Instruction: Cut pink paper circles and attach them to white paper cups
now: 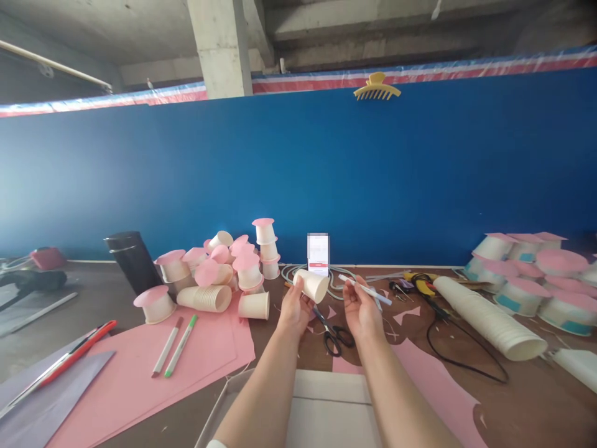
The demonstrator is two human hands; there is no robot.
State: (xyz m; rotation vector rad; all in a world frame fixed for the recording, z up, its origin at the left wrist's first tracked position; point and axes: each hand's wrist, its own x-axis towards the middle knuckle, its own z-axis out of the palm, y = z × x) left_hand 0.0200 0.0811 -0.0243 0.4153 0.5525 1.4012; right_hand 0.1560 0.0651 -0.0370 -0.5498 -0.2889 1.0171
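Left hand (297, 306) has fingers curled round the paper cup (313, 287), over the worktop (527, 398), short of its back edge; right hand (362, 312) pinches the white pen (380, 297) between thumb and fingers!

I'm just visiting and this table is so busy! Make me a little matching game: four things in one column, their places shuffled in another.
Things:
1. White pen
2. Scissors
3. Yellow toothed clip
4. Green-ended marker

Places:
A. On pink paper, beside a brown-ended marker
B. At the top edge of the blue panel
C. In the right hand
D. On the brown table, beside the right forearm

Pairs: 1-C, 2-D, 3-B, 4-A
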